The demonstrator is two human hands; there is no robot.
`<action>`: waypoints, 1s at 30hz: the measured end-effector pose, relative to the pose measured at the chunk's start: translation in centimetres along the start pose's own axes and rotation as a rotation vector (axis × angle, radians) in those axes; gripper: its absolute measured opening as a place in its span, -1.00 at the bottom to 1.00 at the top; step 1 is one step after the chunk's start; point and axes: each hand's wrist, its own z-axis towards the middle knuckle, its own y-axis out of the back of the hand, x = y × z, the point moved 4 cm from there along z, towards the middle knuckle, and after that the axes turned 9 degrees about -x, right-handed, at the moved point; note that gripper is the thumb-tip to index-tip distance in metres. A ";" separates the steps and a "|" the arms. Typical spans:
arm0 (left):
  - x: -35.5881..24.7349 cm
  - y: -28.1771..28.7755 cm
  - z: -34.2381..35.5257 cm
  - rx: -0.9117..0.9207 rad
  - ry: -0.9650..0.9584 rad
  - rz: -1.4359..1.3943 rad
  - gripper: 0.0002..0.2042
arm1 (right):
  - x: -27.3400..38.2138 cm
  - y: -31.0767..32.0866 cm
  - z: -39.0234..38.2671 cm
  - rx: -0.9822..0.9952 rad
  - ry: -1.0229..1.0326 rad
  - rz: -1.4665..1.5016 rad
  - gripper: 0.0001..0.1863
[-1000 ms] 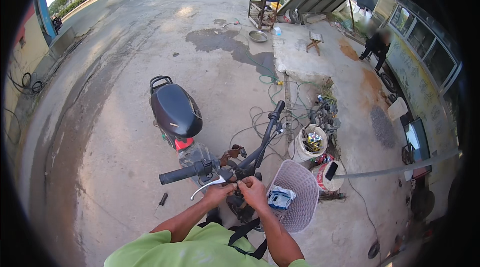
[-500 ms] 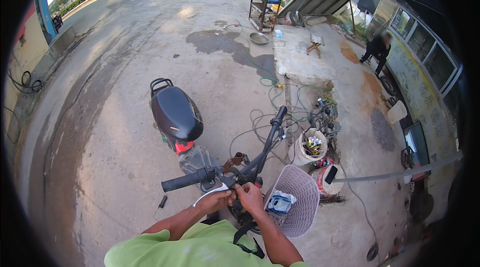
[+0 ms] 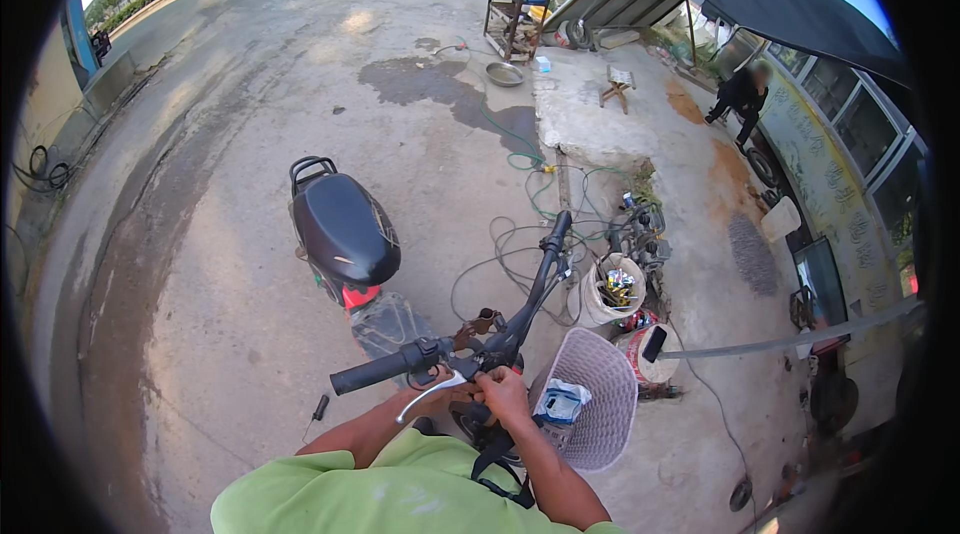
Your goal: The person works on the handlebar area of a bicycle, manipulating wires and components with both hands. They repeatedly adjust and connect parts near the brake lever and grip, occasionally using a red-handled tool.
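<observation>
An electric scooter stands in front of me, its black seat [image 3: 345, 229] at the left and its handlebar [image 3: 520, 319] slanting across the middle. Close to the handlebar's centre, my right hand [image 3: 503, 395] has its fingers closed in a pinch. My left hand [image 3: 462, 393] reaches in beside it, partly hidden by the silver brake lever [image 3: 432, 395]; its visible fingers are bent closed. What either hand grips is too small or hidden to make out. A woven basket [image 3: 612, 384] with a blue-and-white packet [image 3: 562, 401] in it sits right of my right hand.
A screwdriver [image 3: 320, 408] lies on the ground at the left. Right of the scooter stand a bucket of small items [image 3: 592, 306] and another bucket with a phone [image 3: 655, 342] on its lid. Hoses [image 3: 490, 256] cross the ground. A person [image 3: 742, 102] sits far right.
My left hand has shifted slightly and sits more behind the brake lever. The handlebar has turned a little. My right hand stays at the handlebar's centre, and the whole view has tilted slightly.
</observation>
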 end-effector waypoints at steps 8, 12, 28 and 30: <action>0.5 1.4 0.7 -0.022 -0.066 -0.088 -0.62 | 0.8 -0.6 -0.7 0.046 -0.244 0.354 -0.77; 0.6 2.3 0.0 -0.029 -0.076 -0.087 -0.61 | -0.2 -1.3 -0.7 0.025 -0.244 0.500 -0.81; -2.5 2.7 1.6 0.009 -0.146 -0.190 -0.55 | 1.1 -0.5 -3.2 -0.235 0.302 0.211 -0.73; -2.0 3.3 1.9 0.025 -0.158 -0.219 -0.55 | 2.6 0.5 -4.0 -0.258 0.347 0.077 -0.70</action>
